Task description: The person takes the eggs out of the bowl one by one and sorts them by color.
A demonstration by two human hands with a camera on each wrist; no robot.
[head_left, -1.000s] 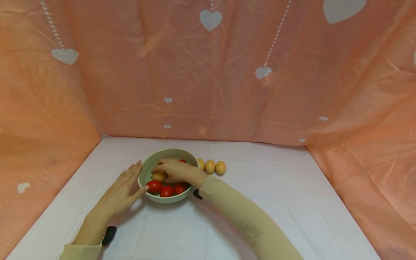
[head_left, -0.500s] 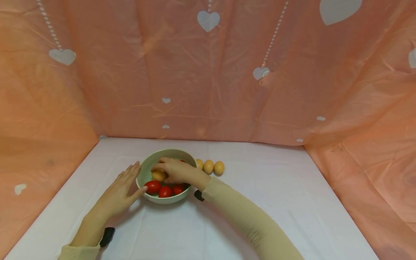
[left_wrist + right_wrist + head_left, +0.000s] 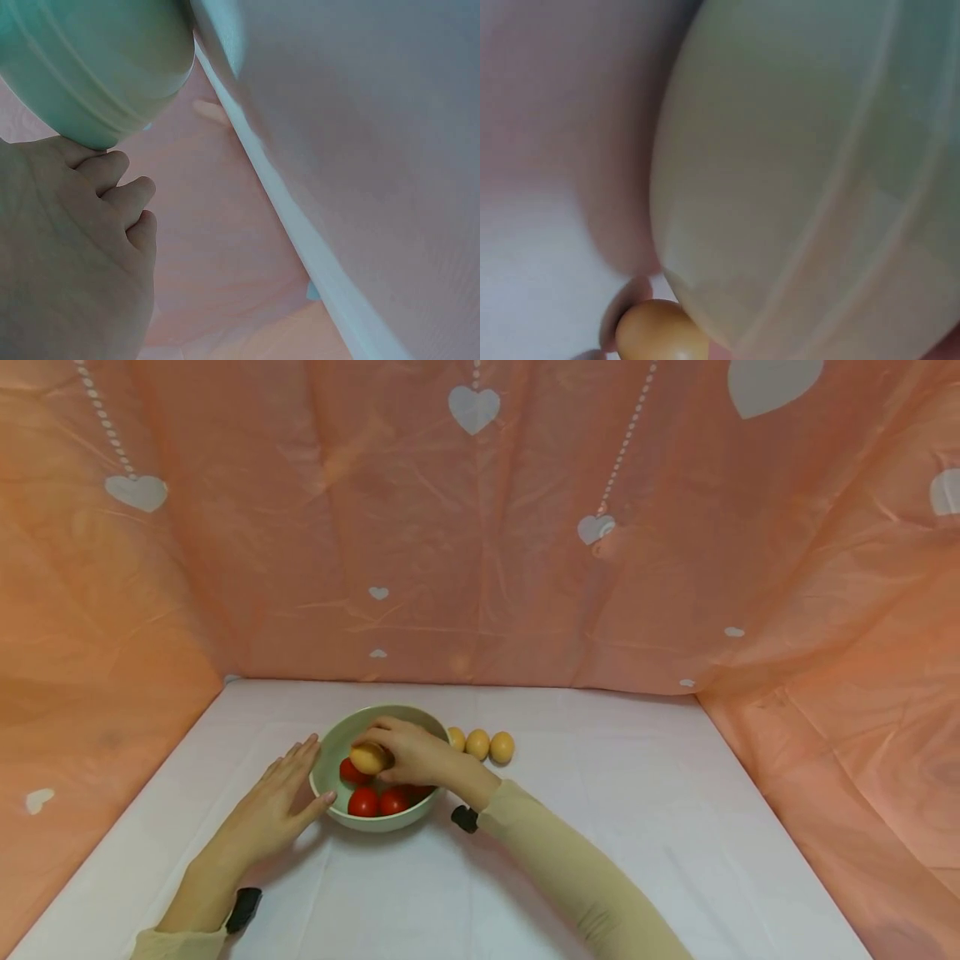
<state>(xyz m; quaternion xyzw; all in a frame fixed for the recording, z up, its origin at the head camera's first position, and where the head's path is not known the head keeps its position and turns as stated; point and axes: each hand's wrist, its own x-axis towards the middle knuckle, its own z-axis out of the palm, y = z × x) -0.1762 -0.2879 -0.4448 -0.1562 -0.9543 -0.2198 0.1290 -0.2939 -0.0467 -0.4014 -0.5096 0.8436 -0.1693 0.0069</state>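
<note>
Orange drapes (image 3: 480, 568) wall the table (image 3: 420, 893); right hand (image 3: 408, 755), curled round an egg (image 3: 369, 758), raises it higher over the bowl (image 3: 378, 825) (shifted reds (image 3: 363, 802) suggest clearance); left hand (image 3: 264, 814), fingers straight, touches its nine o'clock.

Heart-patterned orange backdrop (image 3: 420, 518), white tablecloth (image 3: 645, 777)

The pale green bowl (image 3: 378, 824) stood upright between the hands, its side against the left hand (image 3: 270, 810). A smooth, yellow egg-shaped piece (image 3: 369, 758) was pinched in the fingers of the right hand (image 3: 408, 753), over the bowl's inside. Glossy red, rounded pieces (image 3: 363, 802) lay in the bowl, below and beside that hand. Three matching yellow pieces (image 3: 477, 744) lay in a row beyond the right wrist, the nearest to the bowl partly hidden by it.
</note>
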